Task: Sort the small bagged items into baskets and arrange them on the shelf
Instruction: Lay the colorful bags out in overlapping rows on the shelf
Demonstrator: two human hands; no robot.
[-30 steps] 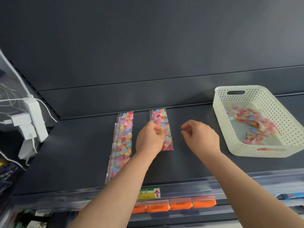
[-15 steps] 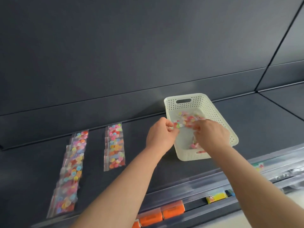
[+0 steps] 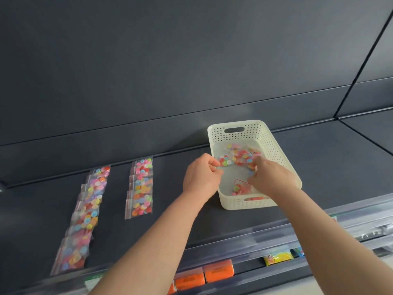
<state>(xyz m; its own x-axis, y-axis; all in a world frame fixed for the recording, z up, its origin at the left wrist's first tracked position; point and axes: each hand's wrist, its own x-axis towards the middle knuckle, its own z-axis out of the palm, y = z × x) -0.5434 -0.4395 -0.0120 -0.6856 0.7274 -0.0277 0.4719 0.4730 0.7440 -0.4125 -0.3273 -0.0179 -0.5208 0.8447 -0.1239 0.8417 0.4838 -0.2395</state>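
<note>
Left hand point(image 3: 202, 177) pinches one end of a bag point(image 3: 224, 161) of coloured buttons at the left rim of the basket point(image 3: 278, 150). Right hand point(image 3: 272, 179) is inside, fingers curled among loose bags point(image 3: 244, 153), fingertips hidden, so its grip cannot be told. Basket stands on the dark shelf point(image 3: 319, 167); left of it lie a short row point(image 3: 141, 188) and a long row point(image 3: 85, 213) of bags, the latter blurred at its near end.

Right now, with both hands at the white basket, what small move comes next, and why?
Probably lift the clear bag of coloured buttons, pinched by the left hand, from the white perforated plastic basket to the near end of the shorter row of bags; it looks unfinished.
</note>
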